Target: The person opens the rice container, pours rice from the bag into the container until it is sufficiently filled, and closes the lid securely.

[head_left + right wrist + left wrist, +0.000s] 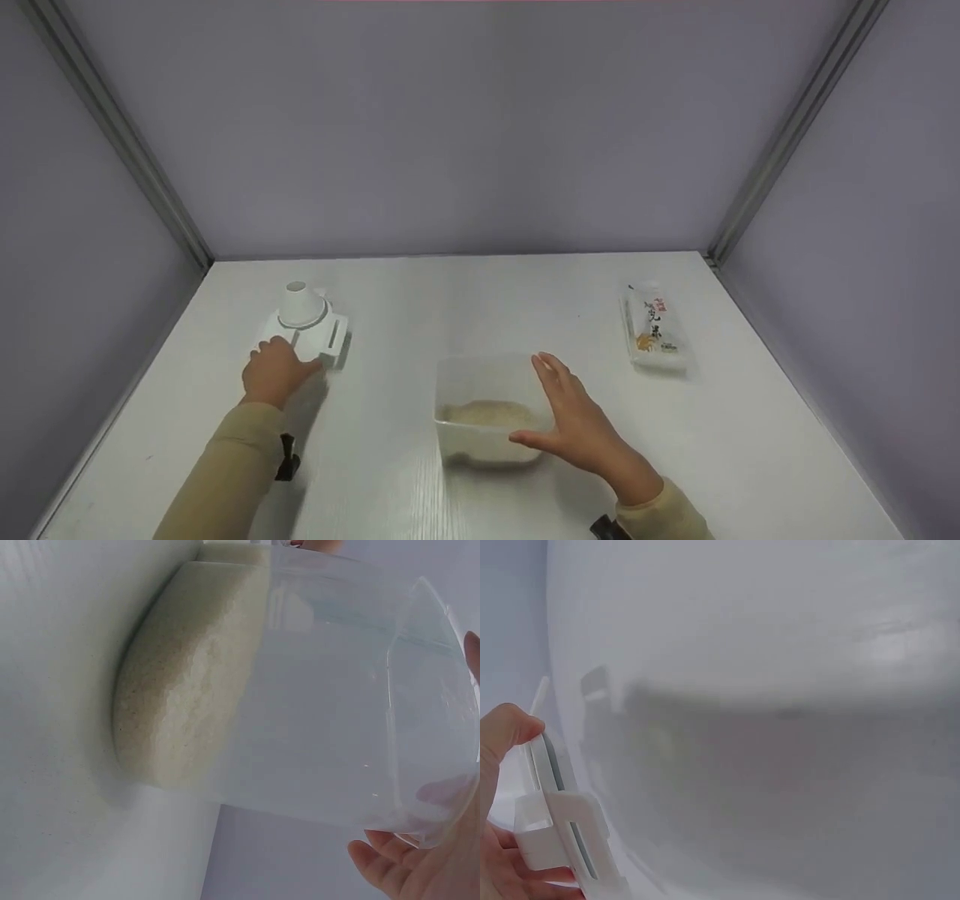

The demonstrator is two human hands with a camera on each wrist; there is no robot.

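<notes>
My left hand [274,371] grips the near edge of a white lid [307,326] with a cone-shaped spout at the table's left. In the left wrist view the thumb [506,727] lies over the lid's clip edge [555,832] and the fingers curl beneath it. A clear plastic container [484,405] with a low layer of rice [487,414] stands at the middle front. My right hand [574,420] lies against its right side, fingers straight and thumb along the near rim. The right wrist view shows the container [337,705], the rice [195,675] and my palm [405,870] close up.
A sealed packet [654,330] with printed writing lies at the right of the white table [465,300]. Grey-violet walls with metal corner posts close in the table at the back and both sides.
</notes>
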